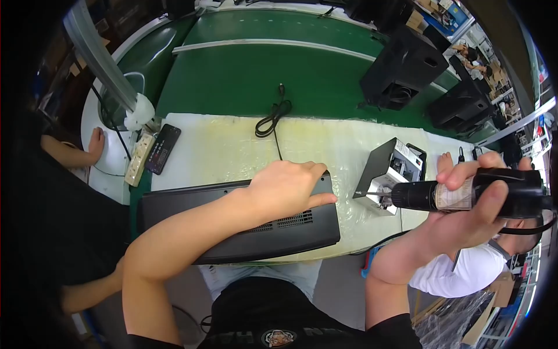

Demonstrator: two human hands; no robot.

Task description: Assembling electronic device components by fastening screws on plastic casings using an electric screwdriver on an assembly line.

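Observation:
A long black casing with vent slots lies across the padded table in front of me. My left hand is on its right part, fingers curled over the far edge and thumb along the top. Raised at the right, my right hand grips a black electric screwdriver, its bit pointing left, apart from the casing. Behind the bit stands an opened black-and-white box with small metal parts in it. A coiled black cable lies beyond the casing.
Two black speaker cabinets stand on the green conveyor at the far right. On the left are a dark phone-like slab, a power strip and a metal post. People are close on both sides.

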